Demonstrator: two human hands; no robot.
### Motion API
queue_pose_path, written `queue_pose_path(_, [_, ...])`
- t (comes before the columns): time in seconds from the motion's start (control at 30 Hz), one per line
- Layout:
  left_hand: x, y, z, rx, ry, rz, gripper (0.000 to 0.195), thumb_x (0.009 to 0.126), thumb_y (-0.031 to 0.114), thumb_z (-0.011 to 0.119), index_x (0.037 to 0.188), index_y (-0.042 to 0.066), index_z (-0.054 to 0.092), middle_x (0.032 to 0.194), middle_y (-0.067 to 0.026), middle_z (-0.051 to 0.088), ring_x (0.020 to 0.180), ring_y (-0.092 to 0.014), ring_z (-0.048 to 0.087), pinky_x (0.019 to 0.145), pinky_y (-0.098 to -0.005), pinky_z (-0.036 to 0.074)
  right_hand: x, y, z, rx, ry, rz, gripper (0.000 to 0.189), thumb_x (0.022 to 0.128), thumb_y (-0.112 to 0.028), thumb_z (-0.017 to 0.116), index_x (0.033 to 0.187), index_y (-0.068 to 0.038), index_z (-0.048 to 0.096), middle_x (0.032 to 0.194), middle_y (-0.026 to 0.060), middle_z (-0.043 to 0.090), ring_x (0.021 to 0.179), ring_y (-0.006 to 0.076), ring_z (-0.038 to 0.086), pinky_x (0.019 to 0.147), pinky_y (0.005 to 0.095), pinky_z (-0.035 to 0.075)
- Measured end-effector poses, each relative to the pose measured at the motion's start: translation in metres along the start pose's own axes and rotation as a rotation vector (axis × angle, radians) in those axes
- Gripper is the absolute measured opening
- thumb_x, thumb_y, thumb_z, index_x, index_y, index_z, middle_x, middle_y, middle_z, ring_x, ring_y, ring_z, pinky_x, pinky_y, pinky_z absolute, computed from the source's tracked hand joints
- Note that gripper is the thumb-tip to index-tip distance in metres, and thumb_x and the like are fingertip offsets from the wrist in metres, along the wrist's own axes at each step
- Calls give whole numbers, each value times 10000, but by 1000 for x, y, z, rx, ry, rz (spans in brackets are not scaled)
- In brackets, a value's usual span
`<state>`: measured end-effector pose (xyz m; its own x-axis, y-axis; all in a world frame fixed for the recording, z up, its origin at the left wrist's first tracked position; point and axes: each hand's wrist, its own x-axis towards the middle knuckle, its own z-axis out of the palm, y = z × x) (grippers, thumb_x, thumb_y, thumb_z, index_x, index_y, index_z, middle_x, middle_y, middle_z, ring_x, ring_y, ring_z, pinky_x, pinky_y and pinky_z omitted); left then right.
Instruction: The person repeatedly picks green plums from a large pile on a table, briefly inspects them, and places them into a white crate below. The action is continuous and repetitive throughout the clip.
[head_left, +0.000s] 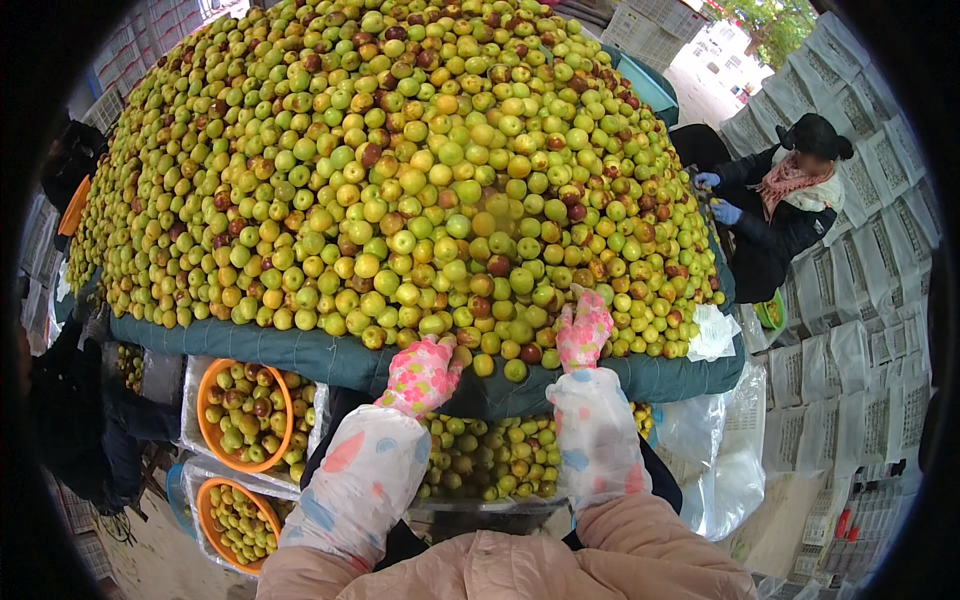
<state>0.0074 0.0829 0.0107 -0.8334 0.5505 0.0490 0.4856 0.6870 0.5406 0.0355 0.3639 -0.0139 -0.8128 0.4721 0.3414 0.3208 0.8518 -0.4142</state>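
Note:
A large heap of green, yellow and reddish-brown jujube-like fruit (360, 180) covers a table edged with dark green padded cloth (277, 343). My left hand (424, 373), in a pink flowered glove, rests at the padded edge with its fingers against fruit at the heap's front. To its right my right hand (585, 330), gloved the same, reaches over the edge and touches fruit with its fingers spread a little. Whether either hand grips a fruit cannot be made out. Spotted sleeve covers reach up both forearms. Below the edge, between my arms, lies more fruit in a crate (517, 457).
Orange basins of fruit (288, 409) (238, 487) stand at lower left. A person (787, 202) in blue gloves works at the right edge, another person (82, 375) at the left. White paper (712, 332) lies on the right corner. Stacked plastic crates (847, 360) line the right.

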Motion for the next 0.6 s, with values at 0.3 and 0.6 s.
queue_pose_path(0.3, [-3,7,-3,91,-99,7,301,818,280,651,1039,80,614,975,-184,614,900,-366,622,724,-482,509,-19,-73,28,-179,-21,-449,620,857,-339,624,1417,-144,444,1487,163,345,1351,364,337,1133,523,244])
queue_pose_path(0.6, [-8,32,22,8,-281,205,207,805,235,624,968,108,638,834,-161,634,806,-373,631,659,-489,513,44,-76,57,-178,31,-524,525,891,-259,586,1398,-179,474,1466,139,401,1329,337,391,1128,497,272])
